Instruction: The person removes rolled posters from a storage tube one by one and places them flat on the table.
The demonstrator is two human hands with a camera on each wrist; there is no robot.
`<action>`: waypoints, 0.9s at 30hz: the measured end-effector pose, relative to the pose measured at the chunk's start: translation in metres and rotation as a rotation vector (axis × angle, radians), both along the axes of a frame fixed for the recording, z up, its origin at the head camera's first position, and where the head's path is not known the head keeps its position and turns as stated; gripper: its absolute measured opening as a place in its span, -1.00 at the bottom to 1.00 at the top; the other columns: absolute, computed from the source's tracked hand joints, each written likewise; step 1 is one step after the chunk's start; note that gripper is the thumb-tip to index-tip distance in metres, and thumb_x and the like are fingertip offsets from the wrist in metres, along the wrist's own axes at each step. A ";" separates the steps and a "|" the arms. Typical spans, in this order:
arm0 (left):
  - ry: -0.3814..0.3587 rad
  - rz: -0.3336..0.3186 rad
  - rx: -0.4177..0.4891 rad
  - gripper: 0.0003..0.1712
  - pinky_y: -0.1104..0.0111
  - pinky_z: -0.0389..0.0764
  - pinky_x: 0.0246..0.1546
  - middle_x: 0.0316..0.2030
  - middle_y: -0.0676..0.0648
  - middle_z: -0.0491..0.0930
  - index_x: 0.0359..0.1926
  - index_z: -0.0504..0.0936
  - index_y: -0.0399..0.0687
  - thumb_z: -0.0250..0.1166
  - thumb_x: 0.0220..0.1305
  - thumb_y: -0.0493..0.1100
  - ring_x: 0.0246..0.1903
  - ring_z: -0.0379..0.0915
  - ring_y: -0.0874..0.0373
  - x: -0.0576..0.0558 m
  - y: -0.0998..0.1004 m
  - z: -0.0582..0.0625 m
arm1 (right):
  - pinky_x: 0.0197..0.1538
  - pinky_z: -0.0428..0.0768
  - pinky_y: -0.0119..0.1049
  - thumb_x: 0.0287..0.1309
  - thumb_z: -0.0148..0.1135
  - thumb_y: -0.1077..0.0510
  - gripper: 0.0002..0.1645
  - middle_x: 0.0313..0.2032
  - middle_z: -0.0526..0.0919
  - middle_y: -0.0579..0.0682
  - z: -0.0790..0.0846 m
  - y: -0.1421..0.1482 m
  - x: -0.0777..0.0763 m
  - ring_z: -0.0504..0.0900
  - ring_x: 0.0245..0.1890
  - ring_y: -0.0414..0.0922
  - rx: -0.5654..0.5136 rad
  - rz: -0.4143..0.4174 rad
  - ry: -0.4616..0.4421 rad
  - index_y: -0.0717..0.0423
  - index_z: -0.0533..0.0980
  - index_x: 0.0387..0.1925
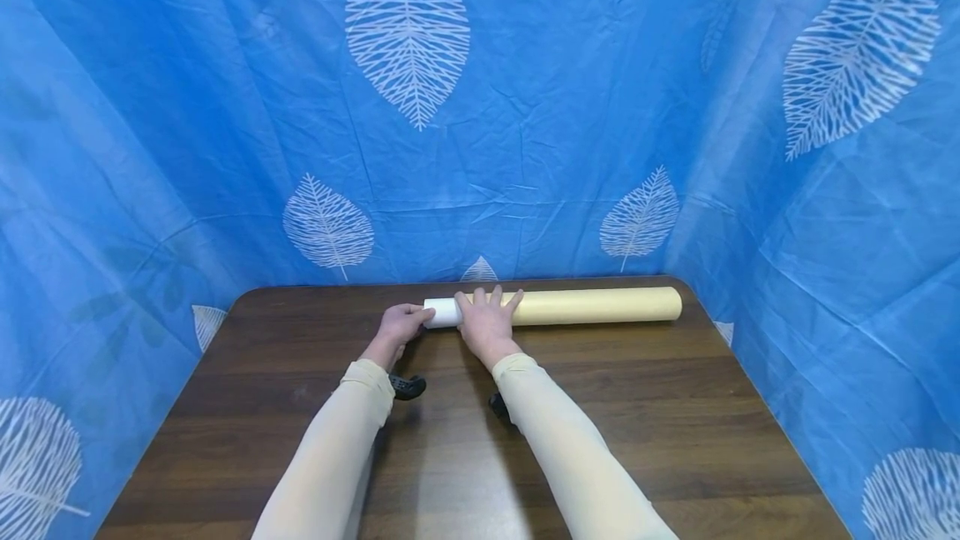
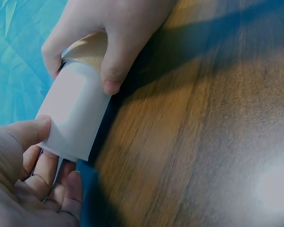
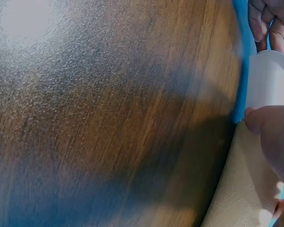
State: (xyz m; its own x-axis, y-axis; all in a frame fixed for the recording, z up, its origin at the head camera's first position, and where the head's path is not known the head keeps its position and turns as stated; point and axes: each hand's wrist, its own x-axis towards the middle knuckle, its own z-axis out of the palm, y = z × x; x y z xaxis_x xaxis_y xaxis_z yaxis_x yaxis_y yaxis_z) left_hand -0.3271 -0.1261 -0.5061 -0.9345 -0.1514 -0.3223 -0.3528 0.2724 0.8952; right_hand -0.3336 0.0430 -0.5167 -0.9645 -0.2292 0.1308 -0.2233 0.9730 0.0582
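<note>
A long tan cardboard tube (image 1: 600, 307) lies along the far edge of the table, with a white paper roll (image 2: 78, 101) sticking out of its left end. My left hand (image 1: 402, 323) pinches the outer end of this roll, thumb (image 2: 35, 128) on top and fingers underneath. Over the tube's left end, where tan meets white, my right hand (image 1: 489, 325) grips it from above. The right thumb (image 2: 114, 75) presses the near side and a finger reaches round the far side. In the right wrist view, the white roll (image 3: 267, 78) runs between both hands.
The dark wooden table (image 1: 637, 423) has rounded far corners. A blue cloth (image 1: 487, 148) with white leaf prints hangs behind it and on both sides. Black wrist gear (image 1: 407, 387) sits under the left forearm, and another black piece (image 1: 498, 406) under the right.
</note>
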 end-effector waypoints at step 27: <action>0.075 0.013 0.083 -0.40 0.04 0.48 0.27 0.41 -0.34 0.34 0.44 0.38 -0.31 0.25 0.47 -0.24 0.31 0.36 -0.18 0.002 0.002 0.001 | 0.27 0.08 0.61 0.28 0.36 -0.21 -0.35 0.25 0.52 0.15 0.000 0.002 0.001 0.30 0.39 0.36 0.005 0.014 0.001 -0.26 0.40 0.34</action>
